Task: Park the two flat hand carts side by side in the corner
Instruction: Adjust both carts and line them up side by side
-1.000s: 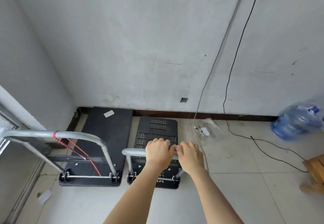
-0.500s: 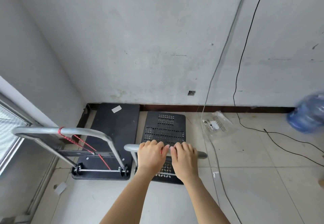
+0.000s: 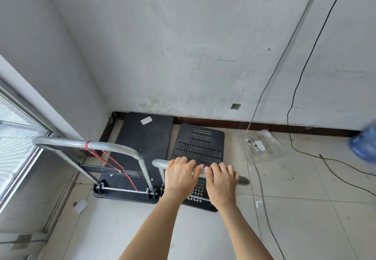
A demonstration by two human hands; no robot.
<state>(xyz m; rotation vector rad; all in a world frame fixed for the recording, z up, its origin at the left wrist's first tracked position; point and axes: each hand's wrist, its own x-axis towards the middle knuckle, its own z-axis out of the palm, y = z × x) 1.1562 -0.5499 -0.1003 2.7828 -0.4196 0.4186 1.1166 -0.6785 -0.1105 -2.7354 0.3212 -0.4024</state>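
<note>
Two flat hand carts stand side by side on the floor (image 3: 305,209) in the corner: the solid-deck cart (image 3: 142,143) on the left, its far end at the baseboard, and the perforated-deck cart (image 3: 200,143) just right of it. Both hands lie on the perforated cart's handle (image 3: 159,163) at its near end, left hand (image 3: 180,175) beside right hand (image 3: 220,182). A plastic bag (image 3: 262,146) lies right of the carts, a water jug (image 3: 364,145) farther right.

left hand (image 3: 180,176) – bare | right hand (image 3: 220,183) – bare | forearms – sleeveless
</note>
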